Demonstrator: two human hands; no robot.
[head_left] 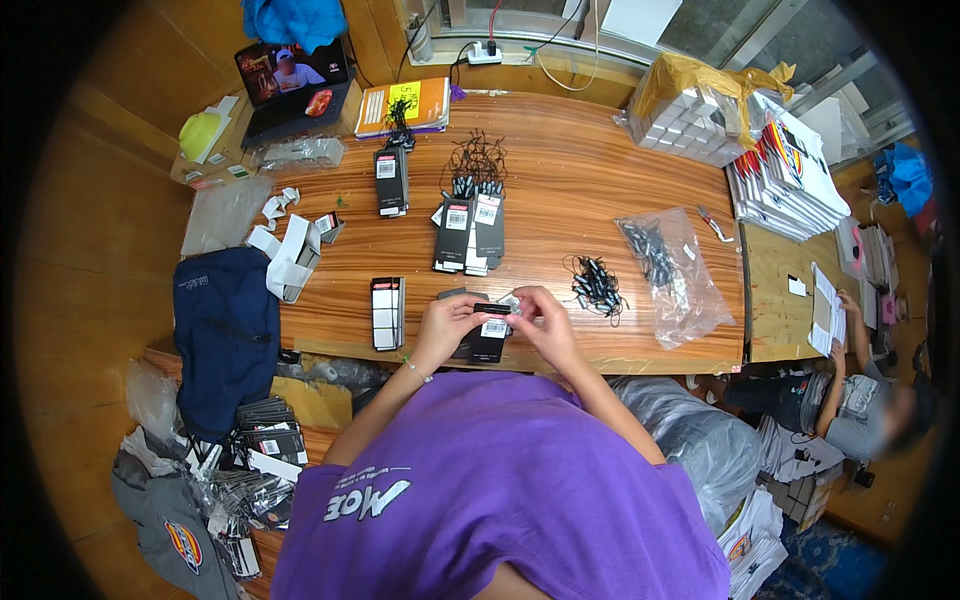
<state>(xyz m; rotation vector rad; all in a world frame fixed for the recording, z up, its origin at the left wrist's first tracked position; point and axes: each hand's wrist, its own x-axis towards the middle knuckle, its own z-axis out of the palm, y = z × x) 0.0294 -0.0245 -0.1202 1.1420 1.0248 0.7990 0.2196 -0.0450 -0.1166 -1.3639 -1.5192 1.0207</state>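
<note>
Close to the table's front edge, my left hand point(449, 324) pinches one end of a small black hang tag point(491, 309). The fingers of my right hand point(543, 320) close on its other end, beside a small pale scrap or cord end that is too small to make out. Under both hands lie black tags with barcode stickers point(487, 348), partly hidden. Left of my left hand stands a stack of tags point(387, 314). Beyond my hands are stickered tags with black cords point(455, 232). Right of my right hand lies a tangle of black cords point(597, 286).
A clear bag of cords point(690, 290) and small snips point(714, 224) lie to the right. Another tag stack point(391, 180), a laptop point(293, 95) and crumpled white paper point(291, 255) are at left. A wrapped carton bundle point(690, 120) stands far right. A co-worker's hand point(848, 302) holds papers.
</note>
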